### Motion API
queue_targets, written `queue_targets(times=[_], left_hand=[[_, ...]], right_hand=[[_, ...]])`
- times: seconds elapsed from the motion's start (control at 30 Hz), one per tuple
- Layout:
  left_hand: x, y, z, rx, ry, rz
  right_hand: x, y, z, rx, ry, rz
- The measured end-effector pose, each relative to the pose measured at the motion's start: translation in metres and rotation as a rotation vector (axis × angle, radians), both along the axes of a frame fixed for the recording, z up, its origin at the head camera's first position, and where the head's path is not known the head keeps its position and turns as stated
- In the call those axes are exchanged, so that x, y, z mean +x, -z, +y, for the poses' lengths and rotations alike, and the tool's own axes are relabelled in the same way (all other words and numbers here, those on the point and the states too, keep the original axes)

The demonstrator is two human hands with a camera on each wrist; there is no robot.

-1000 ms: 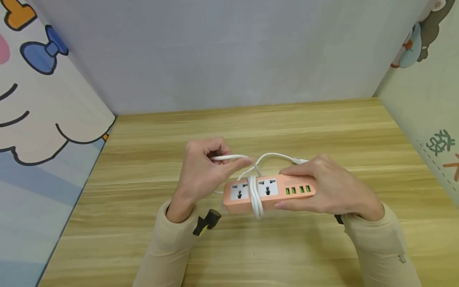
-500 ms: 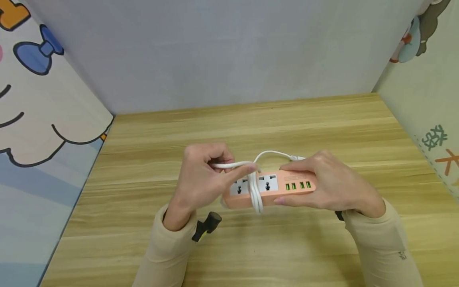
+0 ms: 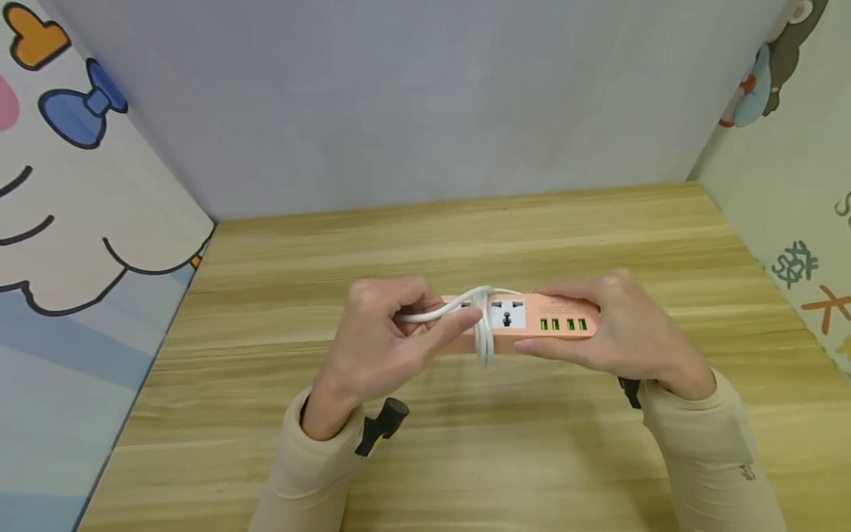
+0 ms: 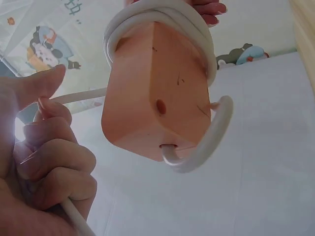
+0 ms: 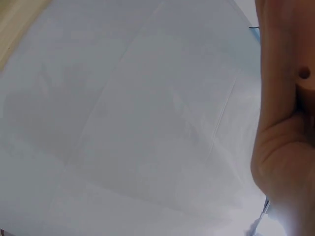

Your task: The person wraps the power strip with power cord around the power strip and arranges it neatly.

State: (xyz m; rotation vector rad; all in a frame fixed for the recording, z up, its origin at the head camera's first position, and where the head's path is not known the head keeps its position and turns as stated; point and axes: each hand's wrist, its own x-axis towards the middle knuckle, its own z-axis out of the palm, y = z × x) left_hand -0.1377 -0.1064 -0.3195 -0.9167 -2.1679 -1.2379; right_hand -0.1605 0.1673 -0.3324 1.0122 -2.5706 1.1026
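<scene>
An orange power strip point(image 3: 532, 343) with white sockets and several green USB ports is held up above the table. My right hand point(image 3: 628, 336) grips its right end between thumb and fingers. White cord point(image 3: 485, 343) is wound round the strip's middle in several turns. My left hand point(image 3: 392, 336) pinches the loose cord and covers the strip's left part in the head view. In the left wrist view the left hand point(image 4: 47, 152) has curled fingers round the cord, apart from the strip point(image 4: 152, 93). A cord loop point(image 4: 221, 132) leaves the strip's end there.
The wood-grain table point(image 3: 299, 251) lies below both hands. A pale grey panel point(image 3: 425, 103) stands behind it. Cartoon-printed panels rise at the left point(image 3: 133, 199) and right point(image 3: 784, 185). A black wrist device point(image 3: 384, 425) sits at the left sleeve.
The power strip has risen slightly and tilted away, and both hands moved with it. My left hand has drawn its cord over the strip's top edge, beside the wound turns.
</scene>
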Motion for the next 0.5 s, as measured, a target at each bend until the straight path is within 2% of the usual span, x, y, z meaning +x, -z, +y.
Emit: queue_targets(times=[0.17,0.27,0.5], left_hand=[[0.002,-0.003,-0.0001,0.006,0.053,-0.017],[0.0036,-0.0045,-0.0002,-0.004,0.086,-0.028],[0.0081,-0.0056,-0.0009,-0.074,0.104,-0.066]], right_hand=[[0.0002,0.0004,0.0018,-0.076,0.032,0.078],[0.0002,-0.001,0.0026,-0.121,0.05,0.097],[0.0012,-0.0051,0.0041,-0.204,0.1,0.121]])
